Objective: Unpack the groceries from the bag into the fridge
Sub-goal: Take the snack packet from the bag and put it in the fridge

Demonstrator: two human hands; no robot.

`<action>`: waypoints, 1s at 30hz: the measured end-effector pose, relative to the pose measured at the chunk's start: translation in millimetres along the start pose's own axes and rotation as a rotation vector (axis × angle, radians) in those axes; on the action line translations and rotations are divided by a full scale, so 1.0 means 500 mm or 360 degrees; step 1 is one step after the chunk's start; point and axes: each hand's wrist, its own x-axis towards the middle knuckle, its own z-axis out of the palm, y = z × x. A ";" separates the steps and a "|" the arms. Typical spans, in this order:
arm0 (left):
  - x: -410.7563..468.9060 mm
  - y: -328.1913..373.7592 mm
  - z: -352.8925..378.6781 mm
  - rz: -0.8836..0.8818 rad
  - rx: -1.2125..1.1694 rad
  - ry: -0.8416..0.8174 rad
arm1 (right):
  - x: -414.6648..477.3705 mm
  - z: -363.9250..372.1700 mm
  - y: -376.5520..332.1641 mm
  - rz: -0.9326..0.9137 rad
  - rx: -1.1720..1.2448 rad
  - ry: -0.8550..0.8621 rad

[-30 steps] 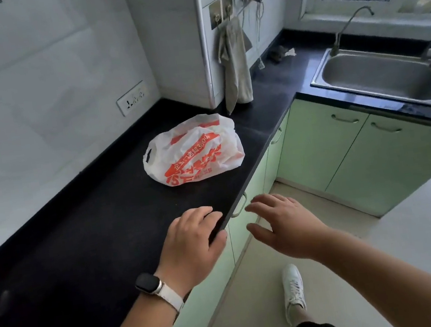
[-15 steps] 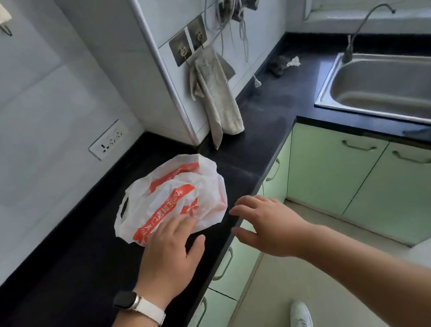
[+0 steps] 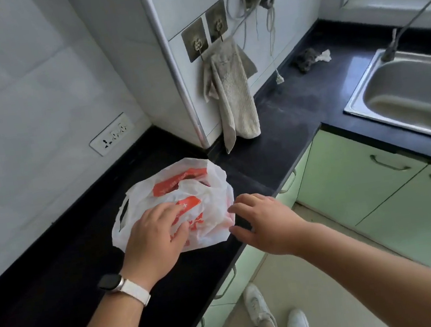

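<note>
A: Which step are we at?

B: The very start, I'd say. The bag [image 3: 184, 209], white plastic with orange print, lies slumped on the black desk [image 3: 63, 309], just in front of the wall corner where the cloth [image 3: 233, 100] hangs. It looks closed over; I can't see any groceries through it.

A: And the hands?

B: The left hand [image 3: 154, 238], the one with the watch [image 3: 112, 283] on its wrist, lies flat on the near side of the bag, fingers spread and touching the plastic, pinching nothing yet. The right hand [image 3: 265, 222] hovers just beside the bag's right edge, over the desk's front lip, fingers also spread and loosely curved. Whether it touches the plastic, I cannot tell.

A: The fridge?

B: Not in view. To the right of the bag there are only green cabinets [image 3: 349, 177] and, farther off, the sink [image 3: 407, 97].

A: So what does the next move call for?

B: Probably finding the handle loop [image 3: 123, 213] on the bag's left side and the mouth, then either spreading it open or gathering the handles to carry it. The thin film is slippery, so a proper pinch will be needed.
</note>
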 end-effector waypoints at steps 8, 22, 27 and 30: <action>0.072 -0.087 0.041 -0.0084 -0.0111 0.0055 | 0.137 -0.028 0.005 -0.0009 -0.0174 -0.0075; 0.097 -0.189 0.123 -0.0127 -0.0254 -0.0083 | 0.303 0.009 -0.042 -0.0156 -0.0338 -0.0219; 0.087 -0.171 0.159 -0.0145 -0.0418 -0.0099 | 0.344 0.042 -0.032 -0.0252 -0.0328 -0.0308; 0.082 -0.149 0.177 -0.0204 -0.0563 -0.0142 | 0.364 0.071 -0.028 -0.0306 -0.0311 -0.0417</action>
